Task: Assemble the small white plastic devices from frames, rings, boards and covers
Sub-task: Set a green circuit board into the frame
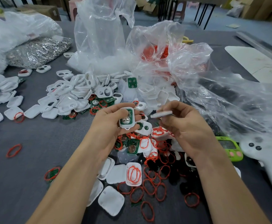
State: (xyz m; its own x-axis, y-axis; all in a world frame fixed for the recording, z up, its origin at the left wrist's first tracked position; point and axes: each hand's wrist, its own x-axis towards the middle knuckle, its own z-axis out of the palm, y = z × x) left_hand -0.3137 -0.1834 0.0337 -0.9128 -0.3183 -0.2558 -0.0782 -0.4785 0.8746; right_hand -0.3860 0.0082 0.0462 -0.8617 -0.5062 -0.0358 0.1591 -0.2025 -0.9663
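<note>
A: Above the table, head view: what is held by the left hand?
B: A frame with a board seated in it, gripped by curled fingers.
A: Right hand?
B: A blurred cover is pinched near the frame, not touching it. Rings are scattered on the table beneath.

The white part pinched in the right hand is motion-blurred; its type cannot be determined. The left hand hides the underside of the held frame. At 4 o'clock, the view's right edge cuts off the white controller. Toward 1 o'clock, clear bags veil red contents.
</note>
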